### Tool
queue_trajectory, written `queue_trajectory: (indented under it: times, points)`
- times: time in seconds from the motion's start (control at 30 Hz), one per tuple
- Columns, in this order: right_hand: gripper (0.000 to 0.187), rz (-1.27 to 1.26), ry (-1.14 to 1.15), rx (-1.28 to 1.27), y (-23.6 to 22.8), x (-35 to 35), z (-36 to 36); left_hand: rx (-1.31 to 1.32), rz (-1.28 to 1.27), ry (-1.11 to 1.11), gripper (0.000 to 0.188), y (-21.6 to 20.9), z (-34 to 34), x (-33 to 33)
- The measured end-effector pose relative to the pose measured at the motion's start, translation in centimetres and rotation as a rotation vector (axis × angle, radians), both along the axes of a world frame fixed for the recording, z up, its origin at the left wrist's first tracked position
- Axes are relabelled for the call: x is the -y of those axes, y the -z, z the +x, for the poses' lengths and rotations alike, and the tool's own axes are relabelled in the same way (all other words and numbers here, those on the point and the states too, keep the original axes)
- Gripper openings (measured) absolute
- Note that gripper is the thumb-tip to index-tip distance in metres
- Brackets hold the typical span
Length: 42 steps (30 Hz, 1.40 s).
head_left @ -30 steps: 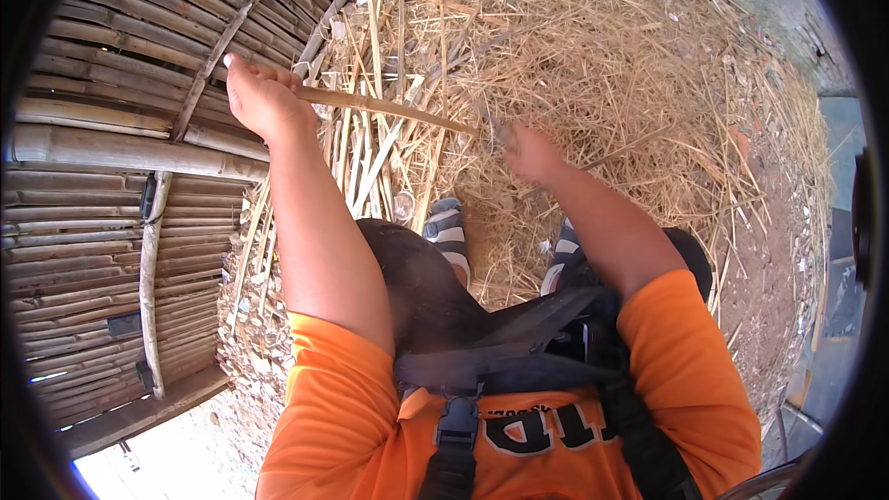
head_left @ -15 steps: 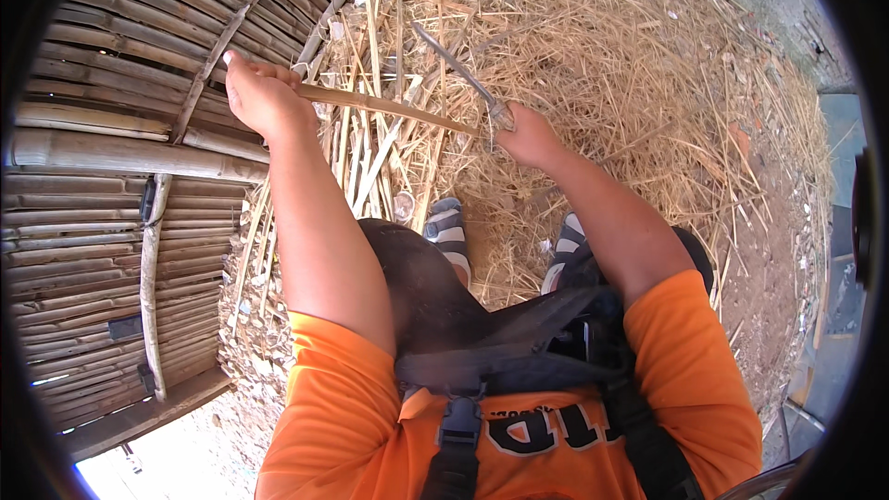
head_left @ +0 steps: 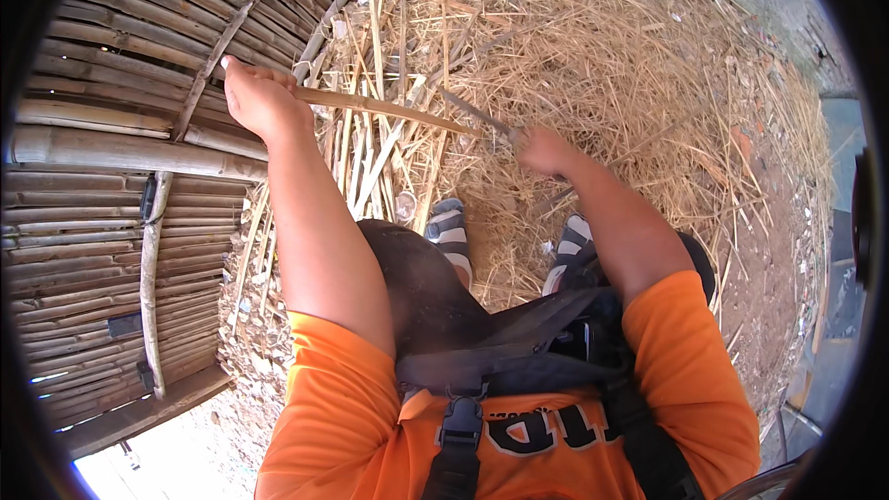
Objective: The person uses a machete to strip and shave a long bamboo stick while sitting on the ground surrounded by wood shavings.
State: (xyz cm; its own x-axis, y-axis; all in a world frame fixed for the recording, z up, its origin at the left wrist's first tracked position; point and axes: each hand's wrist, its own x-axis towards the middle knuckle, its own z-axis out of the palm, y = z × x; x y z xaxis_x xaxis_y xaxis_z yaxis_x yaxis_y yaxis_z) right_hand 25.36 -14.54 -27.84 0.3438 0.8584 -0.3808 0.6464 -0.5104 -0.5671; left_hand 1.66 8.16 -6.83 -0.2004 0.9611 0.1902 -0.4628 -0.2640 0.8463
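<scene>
My left hand, at the upper left, is closed around one end of a split bamboo strip. The strip sticks out to the right, its free end over the straw between my hands. In my right hand is a long, narrow-bladed knife, its handle mostly hidden by my fingers. The blade slants up and left, just beyond the strip's free end in the picture. Whether blade and strip touch I cannot tell.
Loose straw and shavings cover the ground ahead. Several split bamboo pieces lie left of my feet. A bamboo slat wall stands close on the left, beside my left hand. A grey wall rises at the far right.
My right hand has moved a little right and toward me with the knife, and the blade has swung lower, nearer the strip. My left hand and the bamboo strip have barely moved.
</scene>
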Motion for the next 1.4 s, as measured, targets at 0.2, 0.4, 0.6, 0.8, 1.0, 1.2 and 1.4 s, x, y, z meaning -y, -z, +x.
queue_trajectory:
  times: [0.2,0.4,0.6,0.8,1.0,1.2,1.4]
  points:
    - [0.039,0.090,0.027,-0.134,0.0,-0.3,-2.5,-0.003,-0.034,0.023,0.036,0.0,-0.1,0.4]
    - [0.036,-0.007,-0.045,-0.036,1.4,-0.6,-2.6,0.040,-0.033,0.068,0.035,-0.3,-0.1,0.1]
    - [0.036,0.232,0.043,-0.264,-10.0,-3.3,-4.3,0.038,-0.004,0.138,0.036,-0.5,0.5,0.9]
    - [0.034,0.351,-0.026,-0.186,-9.0,-2.3,-8.4,-0.011,0.086,0.112,0.042,-0.8,2.1,2.6]
    - [0.031,0.050,-0.100,-0.084,-6.1,-1.2,-4.8,0.033,0.038,0.147,0.045,-0.8,1.6,2.8]
    - [0.032,0.335,0.063,-0.238,-11.0,-2.6,-5.8,-0.011,0.072,0.129,0.043,-1.0,2.2,2.3]
    - [0.039,0.294,-0.036,-0.123,-2.1,-0.4,-7.4,0.022,0.010,0.071,0.045,-0.4,1.5,1.7]
